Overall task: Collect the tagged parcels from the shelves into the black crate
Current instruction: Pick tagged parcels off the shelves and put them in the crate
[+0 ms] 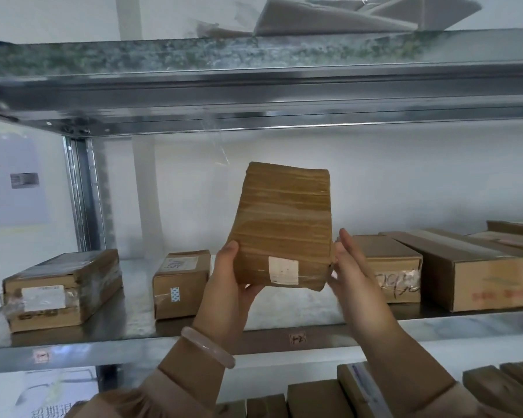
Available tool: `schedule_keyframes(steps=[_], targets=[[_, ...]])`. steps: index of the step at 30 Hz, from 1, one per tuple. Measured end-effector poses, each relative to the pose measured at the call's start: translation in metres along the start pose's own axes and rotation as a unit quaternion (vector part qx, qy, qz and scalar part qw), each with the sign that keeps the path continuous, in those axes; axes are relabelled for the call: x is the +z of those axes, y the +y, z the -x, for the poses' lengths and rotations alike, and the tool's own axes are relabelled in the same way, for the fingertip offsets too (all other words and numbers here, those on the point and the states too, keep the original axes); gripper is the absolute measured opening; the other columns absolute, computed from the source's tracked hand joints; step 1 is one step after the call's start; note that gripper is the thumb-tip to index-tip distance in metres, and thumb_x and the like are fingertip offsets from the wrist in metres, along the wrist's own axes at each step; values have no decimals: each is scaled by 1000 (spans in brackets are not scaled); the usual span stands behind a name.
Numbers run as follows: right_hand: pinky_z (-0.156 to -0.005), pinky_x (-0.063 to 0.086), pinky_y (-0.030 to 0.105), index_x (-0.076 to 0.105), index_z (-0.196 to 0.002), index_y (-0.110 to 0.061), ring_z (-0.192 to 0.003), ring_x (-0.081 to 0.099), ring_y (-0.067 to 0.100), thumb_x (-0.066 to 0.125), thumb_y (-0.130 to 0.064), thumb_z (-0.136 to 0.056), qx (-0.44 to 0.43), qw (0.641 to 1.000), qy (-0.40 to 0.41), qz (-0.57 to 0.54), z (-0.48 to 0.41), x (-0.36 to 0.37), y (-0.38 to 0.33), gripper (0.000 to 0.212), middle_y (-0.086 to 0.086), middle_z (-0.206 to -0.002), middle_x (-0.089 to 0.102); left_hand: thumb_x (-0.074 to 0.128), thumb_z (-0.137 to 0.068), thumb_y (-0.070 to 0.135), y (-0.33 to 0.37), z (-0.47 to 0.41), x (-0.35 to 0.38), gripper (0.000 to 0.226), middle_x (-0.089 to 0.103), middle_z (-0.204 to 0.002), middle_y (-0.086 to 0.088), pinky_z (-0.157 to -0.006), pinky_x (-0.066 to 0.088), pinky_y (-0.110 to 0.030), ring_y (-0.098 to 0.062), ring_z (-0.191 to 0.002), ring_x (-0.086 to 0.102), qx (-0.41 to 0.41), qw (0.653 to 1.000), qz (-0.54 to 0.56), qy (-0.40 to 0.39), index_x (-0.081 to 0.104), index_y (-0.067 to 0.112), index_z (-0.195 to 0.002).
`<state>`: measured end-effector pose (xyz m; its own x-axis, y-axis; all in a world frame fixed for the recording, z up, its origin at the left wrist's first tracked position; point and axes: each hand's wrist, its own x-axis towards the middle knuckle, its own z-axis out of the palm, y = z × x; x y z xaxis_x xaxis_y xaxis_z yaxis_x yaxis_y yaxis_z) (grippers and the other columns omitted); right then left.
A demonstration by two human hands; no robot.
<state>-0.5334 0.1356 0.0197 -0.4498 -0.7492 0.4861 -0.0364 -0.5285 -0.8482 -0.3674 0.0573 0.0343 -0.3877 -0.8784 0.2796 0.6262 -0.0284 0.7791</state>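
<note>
Both arms raised twd mid shelf (151,342). The left hand (227,279) curls round parcel (284,218) at lower-left edge; right hand (354,273), fingers straight, presses flat on its right side. Parcel: brown, tape-wrapped, white tag (283,270) low on near face, held upright in air, nearer than shelf boxes.

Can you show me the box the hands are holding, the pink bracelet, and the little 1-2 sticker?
Held parcel (281,224): head view, middle of its taped brown face.
Pink bracelet (207,346): head view, middle of the band.
1-2 sticker (297,338): head view, its centre.
</note>
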Motion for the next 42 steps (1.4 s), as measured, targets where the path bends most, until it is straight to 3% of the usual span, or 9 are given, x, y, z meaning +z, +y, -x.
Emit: schedule_keyframes(steps=[3,6,10,13,17,19,28,36,42], targets=[[-100,46,50,40,-143,-33,-125,54,23,56,-55,-82,24,990,-86,-108,-1,0,-2,67,2,-140,53,52,-93,43,-3,4,3,17,75,-98,10,-100,47,-39,-13,-105,64,-2,999,-35,10,63,32,-100],[-90,53,40,47,-135,-44,-117,61,16,67,-50,-80,-20,992,-50,-112,1,-3,0,59,-6,-131,61,55,-93,37,-2,4,-2,14,65,-90,25,-80,44,-11,6,-88,58,108,956,-266,54,59,49,-88],[-83,55,27,43,-135,-48,-115,60,5,76,-40,-77,-87,995,-22,-35,8,2,1,67,-16,-127,61,59,-93,26,-2,3,-4,45,53,-110,34,-71,35,5,21,-99,49,214,875,-435,7,44,50,-128],[-79,57,29,39,-138,-44,-115,59,7,78,-31,-71,-108,993,-24,-26,13,8,0,79,-14,-125,62,61,-87,42,-7,5,-1,58,46,-130,19,-82,35,-4,7,-111,47,198,881,-429,-23,39,42,-140],[-87,56,39,37,-141,-41,-121,55,11,72,-27,-75,-124,992,-29,1,22,13,-5,76,-9,-133,56,63,-67,64,-7,16,1,86,35,-142,17,-80,43,-2,10,-119,40,160,902,-393,-72,28,46,-144],[-88,55,35,39,-140,-42,-123,54,12,66,-27,-82,-134,990,-36,1,28,12,-8,67,-9,-135,54,70,-66,66,-4,20,3,96,38,-143,13,-93,50,-16,-1,-126,42,154,903,-392,-86,24,43,-147],[-76,52,14,47,-133,-51,-121,53,3,52,-5,-95,-161,987,3,23,91,21,-28,60,-19,-132,56,57,-89,40,12,73,1,43,61,-125,14,-87,54,-26,-10,-117,57,222,912,-322,-124,47,52,-129],[-73,54,15,47,-132,-52,-114,57,1,57,-17,-89,-135,989,30,48,207,73,-44,57,-17,-127,60,52,-97,19,46,173,-54,57,56,-136,10,-91,53,-25,-14,-128,52,217,896,-280,-269,31,40,-145],[-74,57,27,46,-136,-47,-112,62,13,66,-18,-86,-59,997,-12,37,293,137,-18,61,-6,-123,64,65,-85,37,66,250,-137,58,54,-132,-14,-87,55,-51,-37,-123,52,125,932,-285,-187,43,32,-138]])
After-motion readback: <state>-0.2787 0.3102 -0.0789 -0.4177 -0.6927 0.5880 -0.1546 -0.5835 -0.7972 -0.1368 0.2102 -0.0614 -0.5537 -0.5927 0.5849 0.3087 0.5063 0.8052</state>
